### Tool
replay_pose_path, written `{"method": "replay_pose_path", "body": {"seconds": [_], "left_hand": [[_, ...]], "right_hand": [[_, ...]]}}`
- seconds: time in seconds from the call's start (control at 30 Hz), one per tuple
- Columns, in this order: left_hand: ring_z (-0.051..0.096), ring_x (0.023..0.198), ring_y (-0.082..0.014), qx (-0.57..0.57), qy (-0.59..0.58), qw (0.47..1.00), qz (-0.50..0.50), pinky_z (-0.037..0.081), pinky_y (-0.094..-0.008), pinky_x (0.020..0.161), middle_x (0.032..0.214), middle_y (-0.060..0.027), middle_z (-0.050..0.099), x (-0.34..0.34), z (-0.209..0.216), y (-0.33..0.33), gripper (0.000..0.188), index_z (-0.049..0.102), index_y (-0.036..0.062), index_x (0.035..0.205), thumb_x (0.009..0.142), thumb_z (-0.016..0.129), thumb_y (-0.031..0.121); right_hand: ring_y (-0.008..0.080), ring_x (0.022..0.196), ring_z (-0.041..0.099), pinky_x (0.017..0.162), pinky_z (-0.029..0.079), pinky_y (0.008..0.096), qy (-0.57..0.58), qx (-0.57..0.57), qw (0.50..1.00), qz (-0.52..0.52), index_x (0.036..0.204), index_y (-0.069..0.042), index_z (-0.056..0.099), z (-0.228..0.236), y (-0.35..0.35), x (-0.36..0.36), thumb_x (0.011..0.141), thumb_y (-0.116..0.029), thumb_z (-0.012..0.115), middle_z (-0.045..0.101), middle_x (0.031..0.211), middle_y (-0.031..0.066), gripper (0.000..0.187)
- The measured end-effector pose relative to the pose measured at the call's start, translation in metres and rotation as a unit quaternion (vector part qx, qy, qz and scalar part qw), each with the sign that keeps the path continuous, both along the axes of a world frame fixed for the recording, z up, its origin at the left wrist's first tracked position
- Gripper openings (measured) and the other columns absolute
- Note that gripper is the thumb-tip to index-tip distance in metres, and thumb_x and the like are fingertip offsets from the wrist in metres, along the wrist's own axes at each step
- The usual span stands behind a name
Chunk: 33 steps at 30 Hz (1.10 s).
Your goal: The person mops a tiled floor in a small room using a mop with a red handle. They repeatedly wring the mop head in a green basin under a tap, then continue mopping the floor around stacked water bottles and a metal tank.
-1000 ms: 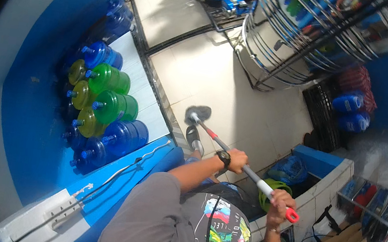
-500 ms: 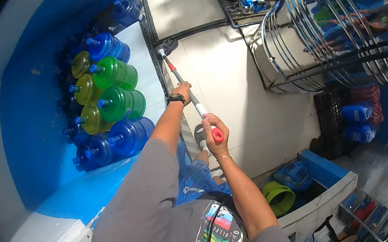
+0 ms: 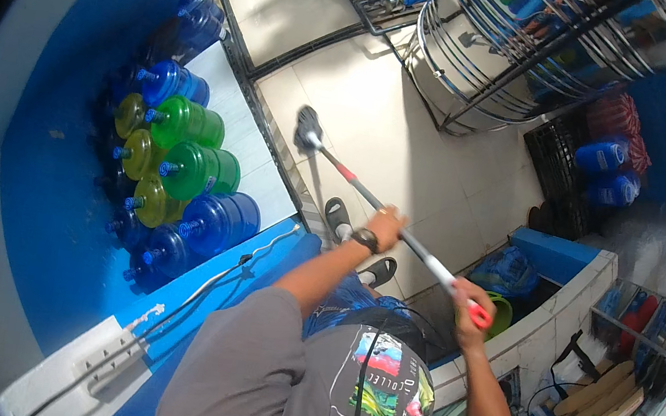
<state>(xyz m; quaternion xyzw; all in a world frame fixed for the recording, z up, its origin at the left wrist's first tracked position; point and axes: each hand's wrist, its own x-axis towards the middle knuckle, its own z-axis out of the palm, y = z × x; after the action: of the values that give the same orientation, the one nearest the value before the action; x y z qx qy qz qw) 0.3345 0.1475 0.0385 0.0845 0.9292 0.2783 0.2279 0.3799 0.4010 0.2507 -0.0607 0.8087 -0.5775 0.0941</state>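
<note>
A long mop [image 3: 364, 192] with a grey, red and white handle slants across the tiled floor. Its dark grey head [image 3: 307, 127] rests on the light tiles, a little blurred. My left hand [image 3: 386, 227], with a black watch on the wrist, is wrapped round the middle of the handle. Near the red tip of the handle, my right hand [image 3: 469, 303] grips the white end section. Both my feet, in grey slides [image 3: 338, 215], stand just below the handle.
Several blue, green and yellow water jugs [image 3: 201, 173] lie stacked on the left. A metal rack [image 3: 471, 83] stands at the far right beside a black crate [image 3: 557, 163]. A low tiled wall [image 3: 554, 317] and a green bucket [image 3: 499, 316] are near right. A cord [image 3: 205, 284] runs along the blue ledge.
The mop head has moved from the dark floor edge toward me and right, onto the tiles. Both hands, still on the handle, have shifted right and nearer. My body has turned slightly.
</note>
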Motion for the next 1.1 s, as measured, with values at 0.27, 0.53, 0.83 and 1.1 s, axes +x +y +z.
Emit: {"method": "replay_pose_path", "body": {"seconds": [0.27,0.53,0.83,1.1], "left_hand": [[0.067,0.102,-0.0406,0.293,-0.014,0.931,-0.215,0.054,-0.051,0.089,0.101,-0.0198,0.07,0.053,0.082,0.243,0.034,0.067,0.0065,0.106,0.08,0.076,0.028],[0.071,0.09,-0.0388,0.226,-0.031,0.922,-0.314,0.056,-0.0522,0.079,0.089,-0.0184,0.073,0.075,0.09,0.283,0.028,0.075,0.0115,0.092,0.088,0.069,0.039],[0.072,0.081,-0.0397,0.168,-0.018,0.975,-0.146,0.057,-0.052,0.076,0.082,-0.0183,0.073,0.03,0.083,0.116,0.019,0.078,0.012,0.086,0.081,0.073,0.03],[0.069,0.095,-0.0384,0.043,0.011,0.998,-0.046,0.055,-0.0502,0.084,0.096,-0.0174,0.073,0.003,0.012,-0.103,0.018,0.073,0.0093,0.092,0.085,0.074,0.026]], "right_hand": [[0.0194,0.075,0.06,0.083,0.053,0.0422,0.104,-0.095,0.968,-0.208,0.081,-0.004,0.055,0.124,0.161,0.076,0.098,-0.016,0.06,0.058,0.073,0.0064,0.021],[0.0177,0.06,0.051,0.067,0.052,0.04,0.175,-0.168,0.949,-0.201,0.082,-0.007,0.048,0.121,0.154,0.112,0.096,-0.013,0.061,0.051,0.067,0.0066,0.019],[0.021,0.061,0.055,0.069,0.053,0.0427,0.14,-0.286,0.947,-0.053,0.077,-0.005,0.054,0.084,0.044,0.032,0.09,-0.006,0.064,0.058,0.067,0.0091,0.016],[0.0287,0.086,0.071,0.094,0.054,0.0458,0.059,-0.18,0.98,0.063,0.091,0.001,0.071,-0.01,-0.095,-0.021,0.089,0.002,0.07,0.073,0.086,0.0112,0.003]]}}
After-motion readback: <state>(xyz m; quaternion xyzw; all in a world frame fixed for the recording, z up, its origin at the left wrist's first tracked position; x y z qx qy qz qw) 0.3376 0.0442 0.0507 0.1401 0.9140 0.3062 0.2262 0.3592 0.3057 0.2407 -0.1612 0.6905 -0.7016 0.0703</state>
